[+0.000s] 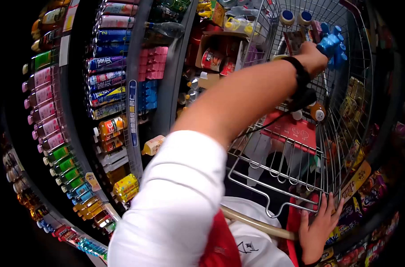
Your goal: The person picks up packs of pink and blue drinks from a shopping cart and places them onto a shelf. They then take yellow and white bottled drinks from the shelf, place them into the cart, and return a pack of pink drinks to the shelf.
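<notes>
My left arm, in a white sleeve, reaches across the view into a wire shopping cart [300, 189]. My left hand [316, 55] is closed around a cluster of small blue bottles [330, 43] near the cart's far right side. Close by stand two blue-capped containers [287, 18]. An orange bottle [317, 112] lies lower in the cart, beside a red panel [291, 129]. At the lower right, my right hand [319, 231] rests at the near end of the cart by the handle [256, 224], its fingers stretched and apart, holding nothing.
Shelves of drink bottles [44, 104] and cans [108, 80] line the left. An open carton [201, 44] with red tubs stands beyond my left arm. Snack packets [374, 191] fill the right side. A yellow-cream bottle [153, 145] is beside my left sleeve.
</notes>
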